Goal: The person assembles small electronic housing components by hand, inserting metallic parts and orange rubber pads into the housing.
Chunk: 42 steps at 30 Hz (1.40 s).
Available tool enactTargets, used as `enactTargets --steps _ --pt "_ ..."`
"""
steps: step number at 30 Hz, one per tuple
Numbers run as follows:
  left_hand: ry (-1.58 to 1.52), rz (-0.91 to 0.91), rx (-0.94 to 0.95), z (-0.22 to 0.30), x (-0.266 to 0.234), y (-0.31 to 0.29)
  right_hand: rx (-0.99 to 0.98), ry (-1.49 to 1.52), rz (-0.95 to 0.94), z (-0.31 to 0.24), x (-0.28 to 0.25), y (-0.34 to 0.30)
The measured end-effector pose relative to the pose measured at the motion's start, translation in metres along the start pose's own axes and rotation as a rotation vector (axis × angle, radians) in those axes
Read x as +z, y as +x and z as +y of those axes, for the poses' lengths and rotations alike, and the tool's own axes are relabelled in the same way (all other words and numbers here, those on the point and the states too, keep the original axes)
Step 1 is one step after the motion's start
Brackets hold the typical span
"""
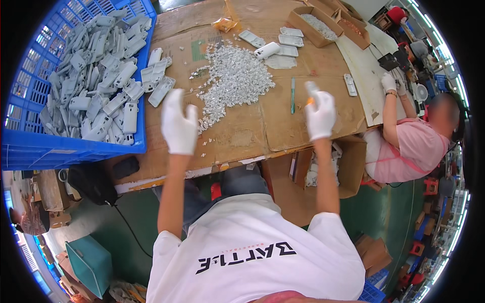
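Left hand: gloved, empty, my thumb spread from my fingers, beside the white casings.
Right hand: gloved, well apart from my left; an orange bit shows at my fingers, too blurred to tell if I grip it.
Small-parts pile: on cardboard, between my hands.
Teal tool: lying near my right.

A loose, sprawling heap of small whitish pieces covers the upper center of the frame. At upper left, pale oblong plastic shells lie close together, at least 1 overlapping another. A small orange item, too blurred to identify, is held right of center.
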<state>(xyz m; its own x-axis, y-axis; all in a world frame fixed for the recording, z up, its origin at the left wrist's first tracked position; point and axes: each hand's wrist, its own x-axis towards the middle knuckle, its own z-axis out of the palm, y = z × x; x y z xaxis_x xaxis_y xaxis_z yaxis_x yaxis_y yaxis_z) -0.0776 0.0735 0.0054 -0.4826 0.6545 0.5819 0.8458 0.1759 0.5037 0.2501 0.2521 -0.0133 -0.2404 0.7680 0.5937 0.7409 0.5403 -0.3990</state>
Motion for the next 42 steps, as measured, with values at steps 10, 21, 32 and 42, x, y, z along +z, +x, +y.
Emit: enactTargets --steps 10,21,32,42 --pt "0.750 -0.219 -0.130 -0.093 0.030 0.058 -0.563 -0.025 -0.113 -0.025 0.027 0.042" --pt "-0.119 -0.180 -0.184 -0.055 -0.029 -0.014 -1.055 -0.073 -0.247 -0.066 0.087 0.013" --pt "-1.033 -0.145 -0.646 -0.077 -0.008 -0.066 -0.990 -0.285 -0.430 -0.078 0.087 0.012" --pt "-0.734 0.045 -0.445 -0.074 -0.003 -0.072 -0.550 -0.104 -0.667 -0.099 0.104 0.028"
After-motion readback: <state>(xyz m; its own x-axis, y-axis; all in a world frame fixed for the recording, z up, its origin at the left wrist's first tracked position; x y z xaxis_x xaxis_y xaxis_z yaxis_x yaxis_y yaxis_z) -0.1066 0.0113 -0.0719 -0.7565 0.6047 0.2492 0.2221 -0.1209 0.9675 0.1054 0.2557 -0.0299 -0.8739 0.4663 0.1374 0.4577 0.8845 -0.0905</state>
